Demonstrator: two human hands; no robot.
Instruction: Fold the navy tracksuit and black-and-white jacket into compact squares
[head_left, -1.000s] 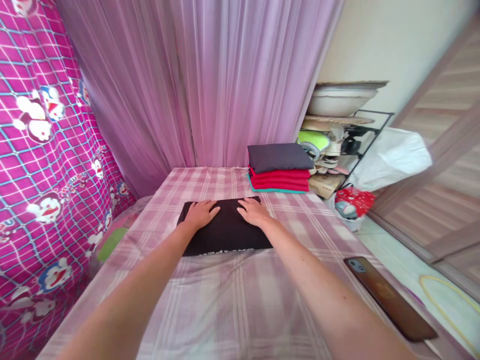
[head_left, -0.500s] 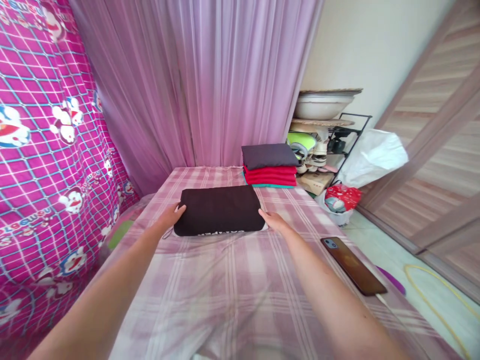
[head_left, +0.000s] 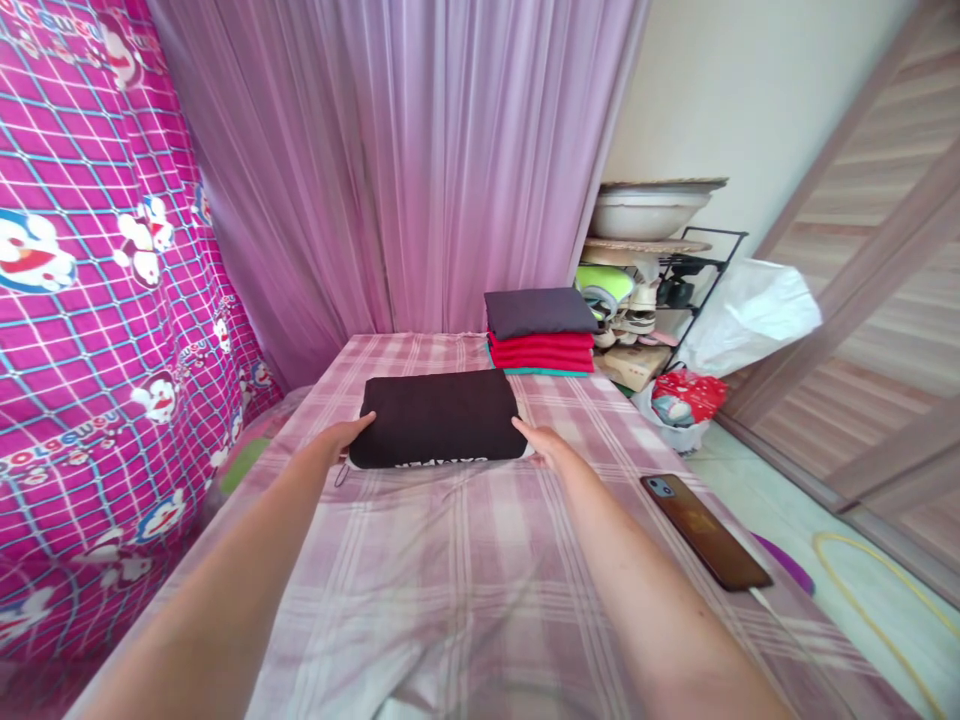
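A folded black garment (head_left: 439,415) lies across the middle of the plaid cloth, with white lettering along its near edge and a white layer showing at its corners. My left hand (head_left: 346,438) grips its left end, thumb on top and fingers tucked out of sight beneath. At the opposite end my right hand (head_left: 541,442) holds the right edge the same way. A thin dark loop hangs by my left hand. Behind and to the right sits a stack of folded clothes (head_left: 541,350), dark grey on top, red in the middle, teal at the bottom.
A phone (head_left: 705,532) with a white cable lies on the plaid cloth (head_left: 450,560) at right. Beyond the right edge stand a shoe rack (head_left: 697,320) and plastic bags (head_left: 757,305). Purple curtains (head_left: 480,150) close off the back; a pink patterned cloth (head_left: 97,330) hangs at left.
My hands have shifted slightly inward on the garment's ends. More of the white lettering shows along its near edge. The stack and phone stay put.
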